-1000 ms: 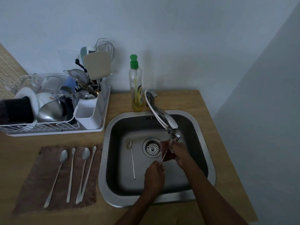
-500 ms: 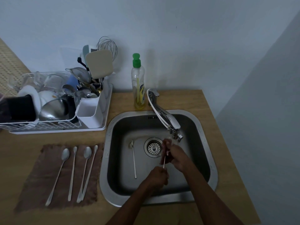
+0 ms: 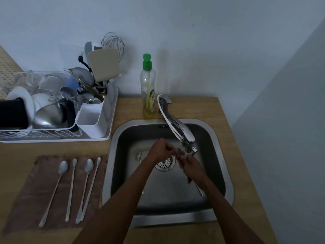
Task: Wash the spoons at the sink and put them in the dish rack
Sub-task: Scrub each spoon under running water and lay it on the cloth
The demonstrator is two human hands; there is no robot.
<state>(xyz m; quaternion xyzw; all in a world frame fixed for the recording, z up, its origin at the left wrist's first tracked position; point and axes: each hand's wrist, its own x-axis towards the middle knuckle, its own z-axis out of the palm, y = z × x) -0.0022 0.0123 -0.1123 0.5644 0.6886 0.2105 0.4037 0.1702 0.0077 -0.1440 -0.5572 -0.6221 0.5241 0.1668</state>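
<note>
Both my hands are in the steel sink [image 3: 222,161] under the faucet spout [image 3: 186,138]. My right hand [image 3: 190,167] grips a long-handled spoon [image 3: 199,189]; its handle sticks out toward the near right. My left hand [image 3: 161,152] has curled fingers that pinch the spoon's bowl end just below the spout. A second spoon [image 3: 139,155] lies on the sink floor, mostly hidden under my left forearm. Several more long spoons [image 3: 63,169] lie side by side on a brown cloth [image 3: 26,205] left of the sink. The white dish rack [image 3: 105,127] stands at the back left.
The rack holds a steel bowl [image 3: 47,115], plates, glasses and a white cutlery cup [image 3: 92,120] crowded with utensils. A dish soap bottle [image 3: 148,88] with a green cap stands behind the sink beside the faucet base. A wall closes the right side of the wooden counter [image 3: 198,108].
My left hand has moved from the spoon's near end up to its bowl under the spout. The spoon's handle now points toward the near right, out of my right hand.
</note>
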